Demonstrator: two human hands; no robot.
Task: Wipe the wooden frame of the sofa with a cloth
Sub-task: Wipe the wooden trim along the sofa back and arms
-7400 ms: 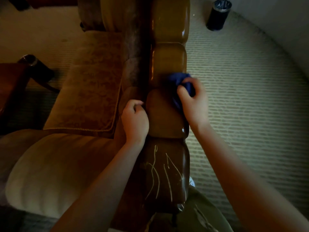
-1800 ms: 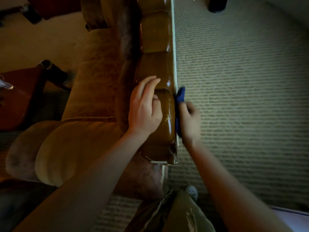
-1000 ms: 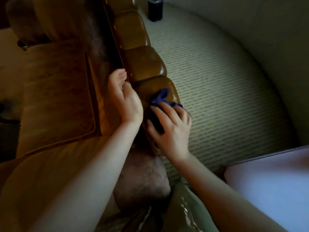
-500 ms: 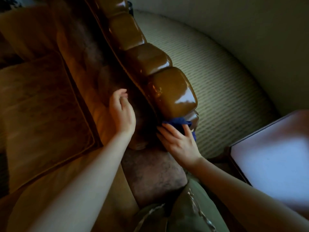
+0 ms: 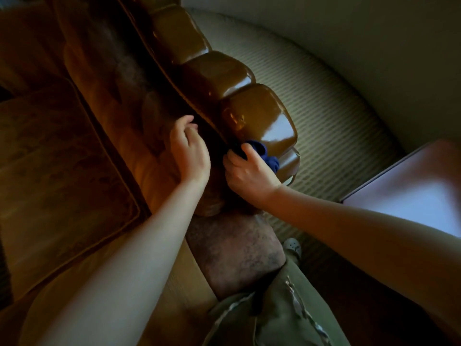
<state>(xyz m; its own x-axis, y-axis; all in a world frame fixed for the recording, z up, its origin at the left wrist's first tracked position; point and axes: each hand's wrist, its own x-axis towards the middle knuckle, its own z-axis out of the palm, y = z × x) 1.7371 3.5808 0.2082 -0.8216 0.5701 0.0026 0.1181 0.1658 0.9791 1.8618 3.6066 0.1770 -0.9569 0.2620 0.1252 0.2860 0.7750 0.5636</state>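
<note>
Right hand [image 5: 249, 171] clutching blue cloth [image 5: 264, 152] against the near end of the glossy wooden frame [image 5: 259, 118], left hand [image 5: 190, 151] loosely curled, empty, on upholstery beside the frame's inner edge, open carpet [image 5: 331, 126] beyond.

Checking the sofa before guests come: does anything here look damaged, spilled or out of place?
Nothing stands out. The glossy wooden frame looks intact where visible, the right hand presses the blue cloth against its end, and the cushion lies flat.

dim room, ribbed carpet [image 5: 324, 101], pale wall [image 5: 361, 33]
</note>
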